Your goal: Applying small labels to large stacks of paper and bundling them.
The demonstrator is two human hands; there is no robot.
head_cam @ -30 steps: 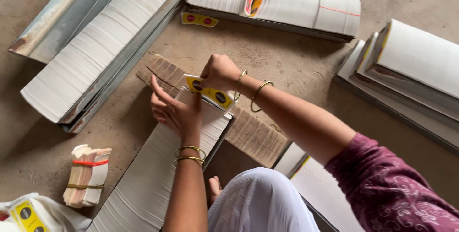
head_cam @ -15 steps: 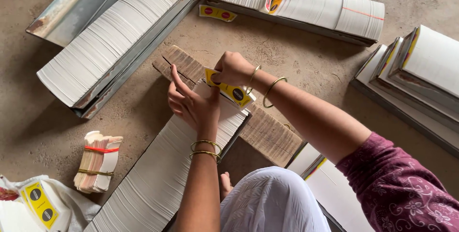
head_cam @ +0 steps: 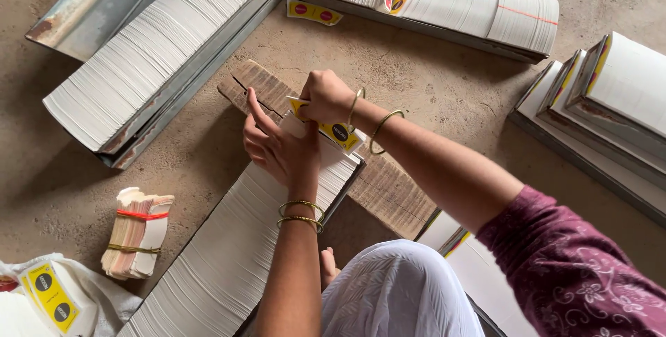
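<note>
My left hand rests with fingers spread on the far end of a long row of white cards that lies in a metal tray in front of me. My right hand is closed on a yellow card with dark round marks, held at the top end of that row. The row's end leans on a wooden plank lying across the concrete floor. Both wrists wear gold bangles.
More long trays of stacked white cards lie around: upper left, top and right. A banded bundle of cards stands at lower left, beside a white bag with yellow cards. A loose yellow card lies near the top tray.
The view has shifted a little. My right hand still holds the yellow card at the row's end, and my left hand stays pressed against the cards.
</note>
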